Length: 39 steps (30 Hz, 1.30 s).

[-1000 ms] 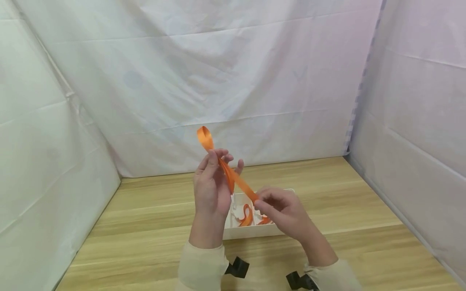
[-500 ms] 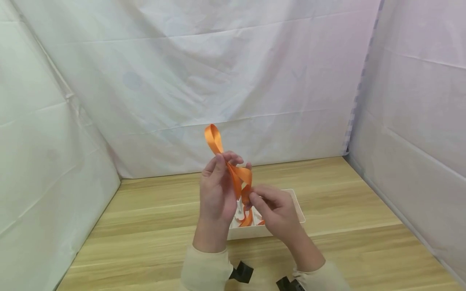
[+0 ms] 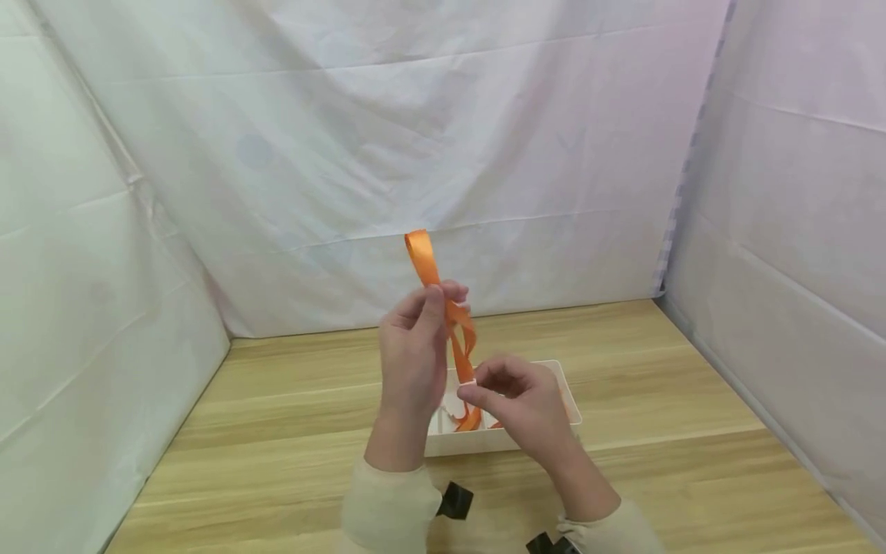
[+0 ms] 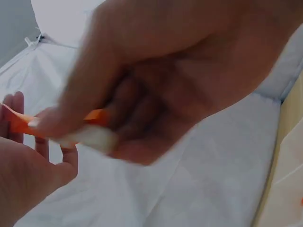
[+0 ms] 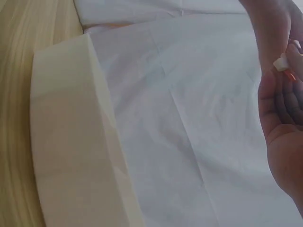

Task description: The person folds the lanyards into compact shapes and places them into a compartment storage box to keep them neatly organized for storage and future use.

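Fingers (image 3: 434,296) of left hand (image 3: 410,362) pinching orange ribbon (image 3: 443,308), right hand (image 3: 521,404) holding it lower

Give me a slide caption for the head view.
Left hand pinches an orange ribbon loop; right hand holds its tail above a white box.

Head view: bright, even, diffuse light; soft faint shadows on the wooden table (image 3: 277,431); no glare.
Left wrist view: dim; the left hand (image 4: 156,90) is close, backlit, motion-blurred.
Right wrist view: soft focus; the white box (image 5: 75,137) is near and blurred.
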Each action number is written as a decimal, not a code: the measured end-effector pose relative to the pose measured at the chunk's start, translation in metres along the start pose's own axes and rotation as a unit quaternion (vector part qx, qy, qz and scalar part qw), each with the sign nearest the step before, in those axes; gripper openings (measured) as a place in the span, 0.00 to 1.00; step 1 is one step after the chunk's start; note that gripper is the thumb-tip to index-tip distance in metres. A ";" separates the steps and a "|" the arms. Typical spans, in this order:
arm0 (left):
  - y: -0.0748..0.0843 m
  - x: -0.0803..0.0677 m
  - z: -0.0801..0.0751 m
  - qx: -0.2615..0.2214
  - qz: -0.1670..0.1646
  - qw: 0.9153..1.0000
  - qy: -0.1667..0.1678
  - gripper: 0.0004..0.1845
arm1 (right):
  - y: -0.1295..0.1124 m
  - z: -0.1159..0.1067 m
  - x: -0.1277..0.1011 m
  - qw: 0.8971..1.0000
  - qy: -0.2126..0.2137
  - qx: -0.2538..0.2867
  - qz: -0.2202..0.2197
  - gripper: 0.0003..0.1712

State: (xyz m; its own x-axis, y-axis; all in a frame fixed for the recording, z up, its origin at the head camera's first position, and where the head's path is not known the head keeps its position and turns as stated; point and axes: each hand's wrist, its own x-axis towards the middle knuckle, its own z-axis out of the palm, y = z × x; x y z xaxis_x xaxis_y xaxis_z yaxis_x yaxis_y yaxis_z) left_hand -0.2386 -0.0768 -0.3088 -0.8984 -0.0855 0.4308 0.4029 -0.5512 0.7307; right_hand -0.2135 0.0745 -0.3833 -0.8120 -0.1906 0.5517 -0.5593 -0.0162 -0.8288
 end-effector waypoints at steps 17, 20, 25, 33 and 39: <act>0.058 0.038 -0.005 0.135 -0.103 0.985 -0.022 0.08 | -0.002 -0.016 -0.004 0.988 -0.063 -0.037 0.135 0.08; 0.058 0.038 -0.005 0.125 -0.105 0.985 -0.049 0.07 | -0.002 -0.019 -0.004 0.989 -0.067 -0.029 0.129 0.08; 0.058 0.038 -0.007 0.098 -0.102 0.986 -0.093 0.07 | -0.001 -0.020 -0.004 0.988 -0.070 -0.015 0.138 0.08; 0.060 0.037 -0.006 0.080 -0.088 0.983 -0.140 0.10 | -0.002 -0.018 0.000 0.978 -0.062 -0.033 0.195 0.12; 0.059 0.037 -0.006 0.099 -0.088 0.983 -0.130 0.10 | -0.001 -0.018 -0.001 0.979 -0.069 -0.019 0.189 0.11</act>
State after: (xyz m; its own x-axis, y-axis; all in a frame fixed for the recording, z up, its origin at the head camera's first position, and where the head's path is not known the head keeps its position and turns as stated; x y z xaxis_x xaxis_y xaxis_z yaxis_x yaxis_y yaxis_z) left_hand -0.2495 -0.1173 -0.2525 -0.8924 0.2255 0.3910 0.2953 -0.3634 0.8836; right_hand -0.2153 0.0921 -0.3812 -0.9335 -0.3061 0.1866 -0.2312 0.1161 -0.9659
